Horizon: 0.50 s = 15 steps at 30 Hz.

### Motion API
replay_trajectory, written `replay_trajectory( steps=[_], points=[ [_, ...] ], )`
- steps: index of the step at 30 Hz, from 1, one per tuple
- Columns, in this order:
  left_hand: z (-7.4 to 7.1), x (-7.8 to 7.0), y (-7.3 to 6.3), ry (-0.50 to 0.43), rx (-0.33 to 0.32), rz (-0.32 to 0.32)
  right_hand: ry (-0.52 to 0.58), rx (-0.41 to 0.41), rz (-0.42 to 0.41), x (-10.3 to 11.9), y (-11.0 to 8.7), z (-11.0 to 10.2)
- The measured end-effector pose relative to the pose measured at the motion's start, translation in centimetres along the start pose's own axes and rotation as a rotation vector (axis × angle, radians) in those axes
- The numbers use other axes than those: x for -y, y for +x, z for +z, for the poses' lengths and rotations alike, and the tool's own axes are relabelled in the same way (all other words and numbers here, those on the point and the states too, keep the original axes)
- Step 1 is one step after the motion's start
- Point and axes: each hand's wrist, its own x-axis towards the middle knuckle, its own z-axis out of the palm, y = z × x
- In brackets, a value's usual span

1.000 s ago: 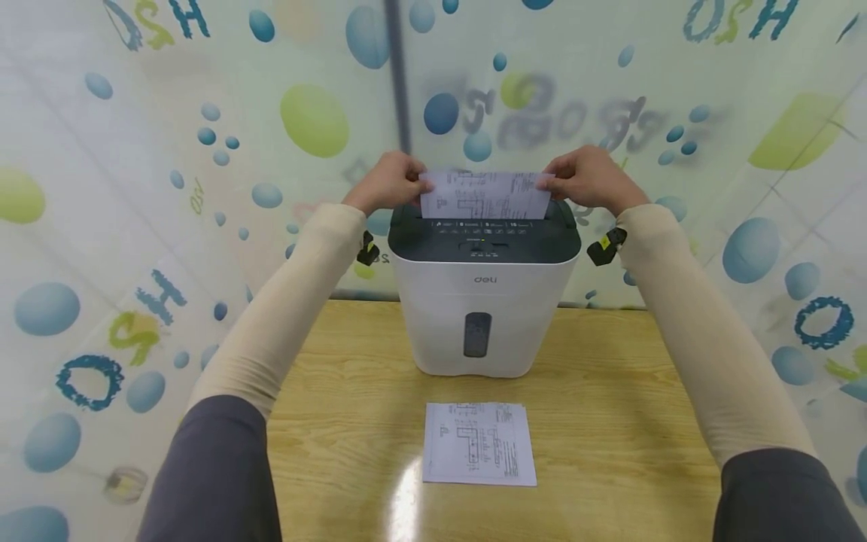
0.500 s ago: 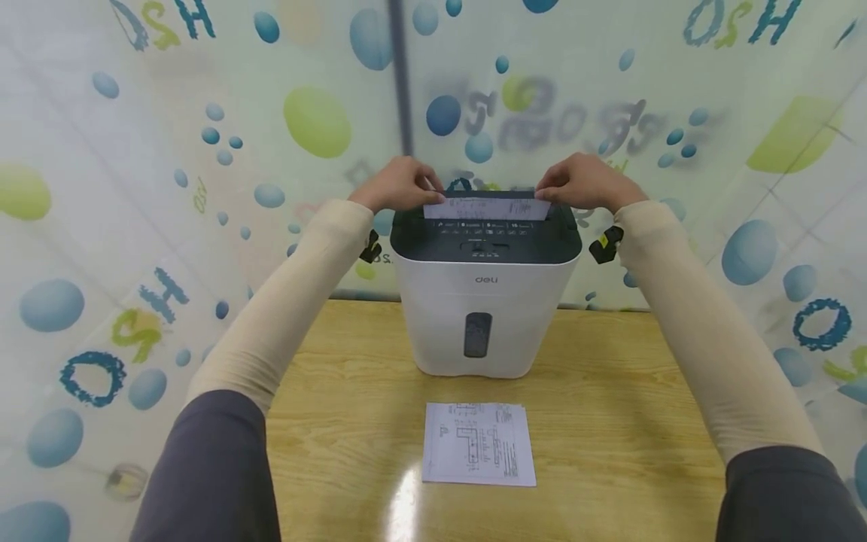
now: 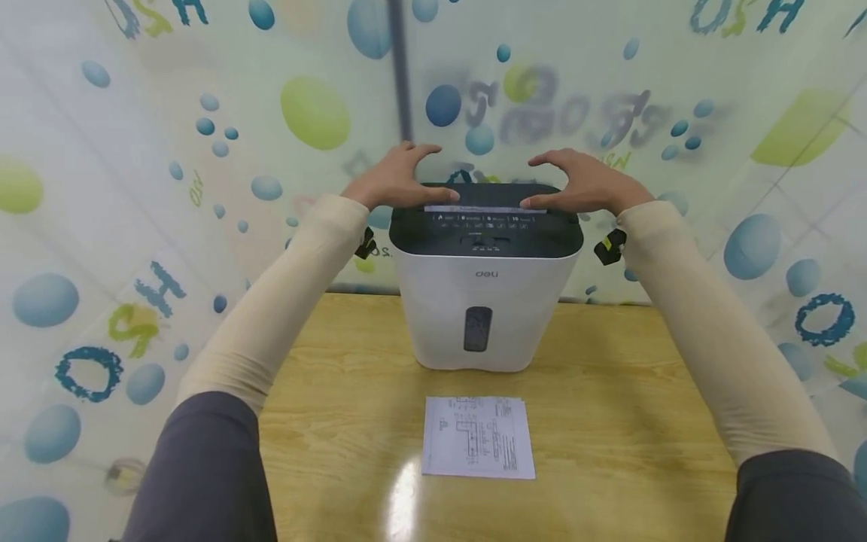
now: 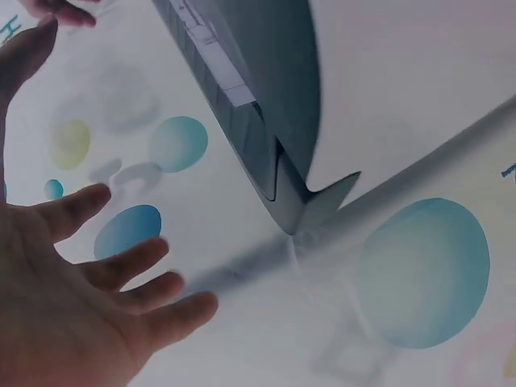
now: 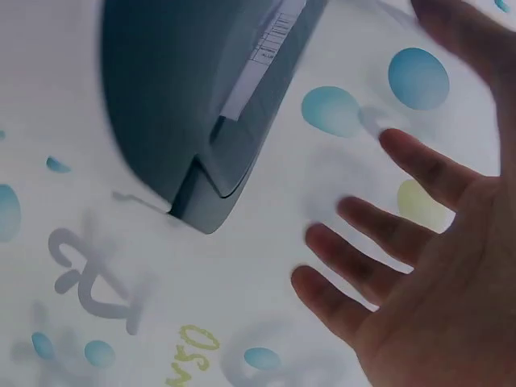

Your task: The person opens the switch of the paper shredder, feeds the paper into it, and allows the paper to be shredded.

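A white paper shredder (image 3: 440, 309) with a dark top stands upright at the back of the table. Only a narrow strip of the printed sheet (image 3: 485, 210) shows above its slot; the wrist views show the same strip of the sheet (image 4: 214, 56) (image 5: 262, 60). My left hand (image 3: 400, 178) is spread above the shredder's left end, thumb and fingers apart, holding nothing. On the other end my right hand (image 3: 585, 183) is likewise spread, clear of the paper. In both wrist views the left hand (image 4: 72, 298) and right hand (image 5: 443, 250) have fingers extended.
A small stack of printed sheets (image 3: 478, 438) lies on the wooden table (image 3: 596, 421) in front of the shredder. Behind it hangs a patterned curtain (image 3: 314, 113) with blue and green dots, which also runs along both sides.
The sheet has sunk down into the shredder's slot until a thin strip shows. Both hands, which pinched its top corners, have let go and spread their fingers.
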Motion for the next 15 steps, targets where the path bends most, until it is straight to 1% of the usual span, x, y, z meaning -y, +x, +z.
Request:
replay_trajectory(
  steps=[3,7,10,15],
  points=[
    [0.0,0.2,-0.4,0.011,-0.041,-0.004,-0.016,-0.047,-0.012,-0.1,-0.4,0.3],
    [0.2,0.8,-1.2,0.016,-0.111,0.016,-0.019,-0.103,-0.017,-0.5,-1.1,0.7],
    [0.6,1.6,-1.9,0.018,-0.176,0.030,-0.002,-0.146,-0.020,-0.9,-1.8,1.2],
    [1.6,2.8,-3.4,-0.009,-0.275,0.049,0.027,-0.238,-0.031,-2.0,-3.3,2.5]
  ],
)
